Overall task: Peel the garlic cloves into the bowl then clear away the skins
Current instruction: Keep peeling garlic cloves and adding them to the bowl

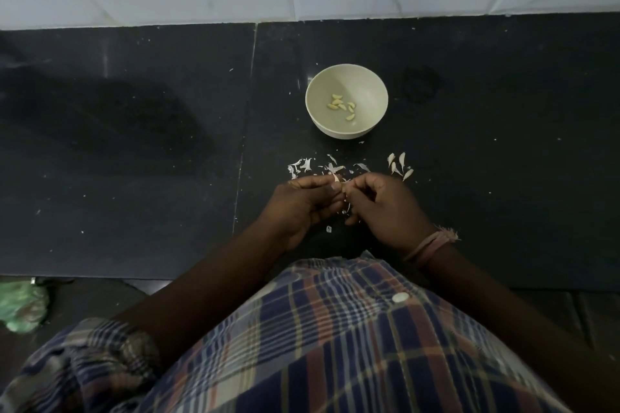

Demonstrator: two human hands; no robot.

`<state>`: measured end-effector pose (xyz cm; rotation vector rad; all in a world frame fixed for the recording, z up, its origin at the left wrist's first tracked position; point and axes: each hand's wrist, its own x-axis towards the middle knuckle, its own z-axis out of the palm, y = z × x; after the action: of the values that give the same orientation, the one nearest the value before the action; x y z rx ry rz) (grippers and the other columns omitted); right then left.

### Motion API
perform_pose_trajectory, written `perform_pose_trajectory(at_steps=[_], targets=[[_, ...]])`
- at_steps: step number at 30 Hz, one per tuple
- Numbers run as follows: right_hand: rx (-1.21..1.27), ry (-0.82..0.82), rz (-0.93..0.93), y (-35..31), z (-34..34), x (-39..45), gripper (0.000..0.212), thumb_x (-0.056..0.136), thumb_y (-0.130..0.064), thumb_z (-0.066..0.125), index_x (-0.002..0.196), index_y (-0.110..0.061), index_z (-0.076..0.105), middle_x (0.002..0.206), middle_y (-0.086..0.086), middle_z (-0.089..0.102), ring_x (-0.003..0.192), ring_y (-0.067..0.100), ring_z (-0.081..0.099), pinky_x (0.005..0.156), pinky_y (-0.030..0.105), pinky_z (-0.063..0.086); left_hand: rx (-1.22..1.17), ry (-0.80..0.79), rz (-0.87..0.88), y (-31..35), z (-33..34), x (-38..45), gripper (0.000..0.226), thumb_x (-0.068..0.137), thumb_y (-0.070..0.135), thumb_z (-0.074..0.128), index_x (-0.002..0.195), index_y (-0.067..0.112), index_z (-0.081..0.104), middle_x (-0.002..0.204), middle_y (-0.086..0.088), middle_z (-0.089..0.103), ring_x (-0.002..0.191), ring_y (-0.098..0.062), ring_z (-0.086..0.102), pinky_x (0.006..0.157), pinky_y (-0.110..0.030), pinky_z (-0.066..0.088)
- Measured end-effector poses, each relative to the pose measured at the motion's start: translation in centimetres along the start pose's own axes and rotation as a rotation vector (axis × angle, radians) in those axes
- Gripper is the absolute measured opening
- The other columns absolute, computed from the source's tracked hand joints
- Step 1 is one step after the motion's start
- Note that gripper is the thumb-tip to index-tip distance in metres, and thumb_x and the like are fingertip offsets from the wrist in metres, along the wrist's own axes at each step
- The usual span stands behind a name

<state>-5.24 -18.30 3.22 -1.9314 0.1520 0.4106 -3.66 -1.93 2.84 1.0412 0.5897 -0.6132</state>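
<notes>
- The left hand (302, 203) and right hand (385, 208) meet just near of the scattered skins (315, 166), low over the dark counter (134, 161).
- Between them sits a clove (339, 182), mostly hidden; only a pale sliver shows where the thumbs come together. Its long axis cannot be told.
- Left hand: fingers curled in, thumb laid along the top, pinching the clove from the left.
- Right hand: fingers curled too, tips pinching at the clove or its skin from the right. Which hand holds clove and which holds skin is too small to tell.
- The bowl (347, 69) stands straight ahead, on the far side of the skins and well apart from both hands. A few peeled cloves (340, 104) lie in its bottom.
- Unpeeled cloves (399, 164) lie in a small cluster just far of the right hand, close to its knuckles, so the right hand is nearer for the next pick.
- Judgement: peeling is midway. Once this clove is bare, it goes forward and slightly right into the bowl, over the skins.
- Both forearms angle inward from the near edge, wrists low.
</notes>
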Motion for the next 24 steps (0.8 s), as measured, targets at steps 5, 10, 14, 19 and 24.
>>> perform_pose_trajectory(at_steps=[5,10,14,19,24], targets=[[0.149,0.068,-0.009,0.4,0.6,0.0,0.012,0.101,-0.006,0.056,0.101,-0.007,0.068,0.075,0.006,0.068,0.064,0.014,0.069,0.073,0.041,0.062,-0.056,-0.019,-0.021,0.2,0.2,0.1,0.016,0.094,0.0,0.063,0.107,0.001,0.071,0.089,-0.011,0.075,0.076,-0.013,0.073,0.068,-0.022,0.06],[0.2,0.147,-0.033,0.5,1.1,0.0,0.008,0.095,-0.004,0.065,0.102,-0.003,0.07,0.087,0.006,0.073,0.069,0.015,0.072,0.064,0.028,0.059,-0.068,-0.02,0.002,0.0,0.6,0.5,0.013,0.095,0.0,0.061,0.101,0.004,0.072,0.084,-0.009,0.076,0.073,-0.012,0.073,0.068,-0.021,0.06],[0.207,0.168,-0.046,0.7,1.3,0.3,0.006,0.093,-0.003,0.068,0.097,-0.005,0.072,0.082,0.004,0.073,0.067,0.012,0.071,0.063,0.03,0.06,-0.035,-0.011,0.018,0.0,0.6,0.5,0.013,0.095,0.0,0.062,0.1,0.006,0.073,0.082,-0.006,0.076,0.073,-0.011,0.073,0.07,-0.021,0.06],[0.193,0.168,-0.039,0.5,1.0,0.5,0.007,0.091,-0.001,0.07,0.089,-0.007,0.075,0.078,0.004,0.072,0.064,0.016,0.072,0.062,0.032,0.062,0.051,-0.002,0.037,0.2,0.3,0.5,0.012,0.094,0.004,0.066,0.1,0.009,0.075,0.086,-0.004,0.077,0.078,-0.012,0.073,0.075,-0.023,0.061],[0.179,0.135,0.009,0.4,0.5,0.7,0.011,0.091,-0.003,0.07,0.084,-0.009,0.075,0.075,0.012,0.072,0.059,0.016,0.069,0.055,0.024,0.056,0.101,-0.024,0.045,0.1,0.1,0.4,0.012,0.093,0.004,0.066,0.1,0.009,0.074,0.085,-0.003,0.076,0.077,-0.011,0.072,0.071,-0.023,0.059]])
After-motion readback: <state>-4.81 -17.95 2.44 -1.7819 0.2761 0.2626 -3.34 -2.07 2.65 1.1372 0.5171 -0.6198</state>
